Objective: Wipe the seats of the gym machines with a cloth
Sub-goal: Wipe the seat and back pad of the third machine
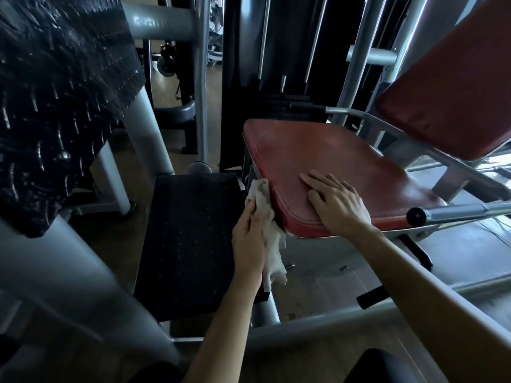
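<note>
Half cloth [266, 214] hid by L hand [248, 240], held at seat [331, 158] edge.

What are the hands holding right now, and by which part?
Left hand holds the white cloth around its middle, pressed against the side edge of the red seat. Right hand holds nothing, resting flat on the seat.

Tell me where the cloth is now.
In the head view, the cloth is in the left hand, against the left edge of the red seat.
</note>
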A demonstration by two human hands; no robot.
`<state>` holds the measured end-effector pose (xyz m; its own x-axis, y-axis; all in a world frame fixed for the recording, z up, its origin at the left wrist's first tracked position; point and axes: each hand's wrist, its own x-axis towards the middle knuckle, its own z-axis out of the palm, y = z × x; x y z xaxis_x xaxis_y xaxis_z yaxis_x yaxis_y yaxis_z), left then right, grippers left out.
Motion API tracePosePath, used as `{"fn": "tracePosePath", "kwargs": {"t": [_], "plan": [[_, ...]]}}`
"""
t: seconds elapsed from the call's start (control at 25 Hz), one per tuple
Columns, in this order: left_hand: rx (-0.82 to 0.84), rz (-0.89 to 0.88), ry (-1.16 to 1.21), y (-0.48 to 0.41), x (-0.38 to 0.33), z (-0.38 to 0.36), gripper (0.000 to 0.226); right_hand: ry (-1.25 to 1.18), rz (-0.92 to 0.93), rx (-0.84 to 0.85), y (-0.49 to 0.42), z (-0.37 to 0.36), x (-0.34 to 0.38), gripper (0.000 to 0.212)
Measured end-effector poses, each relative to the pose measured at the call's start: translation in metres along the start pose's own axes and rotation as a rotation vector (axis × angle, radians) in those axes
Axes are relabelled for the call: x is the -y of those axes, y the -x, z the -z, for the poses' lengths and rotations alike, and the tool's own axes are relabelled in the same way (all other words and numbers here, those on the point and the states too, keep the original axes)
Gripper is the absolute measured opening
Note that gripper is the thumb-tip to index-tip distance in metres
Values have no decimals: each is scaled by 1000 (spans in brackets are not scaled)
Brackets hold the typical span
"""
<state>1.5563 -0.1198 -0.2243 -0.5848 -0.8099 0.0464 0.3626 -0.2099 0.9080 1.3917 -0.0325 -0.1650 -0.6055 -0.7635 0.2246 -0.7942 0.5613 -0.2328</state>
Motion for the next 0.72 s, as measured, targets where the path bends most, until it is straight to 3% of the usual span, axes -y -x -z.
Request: {"fn": "tracePosePath", "kwargs": {"t": [0.32,0.48,0.72], "plan": [[-21,54,6,20,14,-25,28,20,-7,15,0,-1,0,48],[-9,-6,-33,36,27,-35,36,28,-4,45,-1,1,0,49],[-35,105,-13,-19,21,-26,37,32,-1,2,-4,-6,-2,48]]}}
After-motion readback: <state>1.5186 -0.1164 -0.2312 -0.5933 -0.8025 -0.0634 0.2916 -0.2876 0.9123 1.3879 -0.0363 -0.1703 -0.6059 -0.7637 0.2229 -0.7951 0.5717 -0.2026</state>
